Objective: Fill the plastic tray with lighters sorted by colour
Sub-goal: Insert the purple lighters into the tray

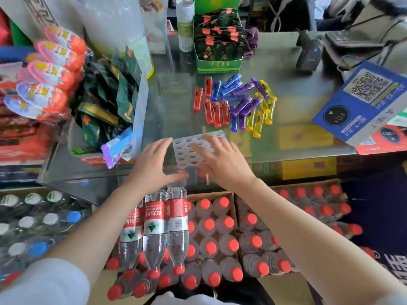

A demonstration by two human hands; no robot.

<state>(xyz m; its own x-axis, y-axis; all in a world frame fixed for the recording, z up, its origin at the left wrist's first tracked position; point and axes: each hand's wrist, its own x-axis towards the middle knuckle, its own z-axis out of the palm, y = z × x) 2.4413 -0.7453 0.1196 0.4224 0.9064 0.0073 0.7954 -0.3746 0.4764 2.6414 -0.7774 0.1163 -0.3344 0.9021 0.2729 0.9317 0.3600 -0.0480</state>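
Glossy glass tabletop (297,102), clear dimpled plastic tray (187,146) at its near edge, half hidden under left hand (152,161) and right hand (222,161), fingers spread flat and released, slim translucent lighters (233,102) loose beyond, grouped red, blue, purple, yellow

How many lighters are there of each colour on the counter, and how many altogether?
Red lighters: 5
Blue lighters: 5
Purple lighters: 5
Yellow lighters: 5
Total: 20. The blue and purple ones overlap, so those two counts are my best reading.
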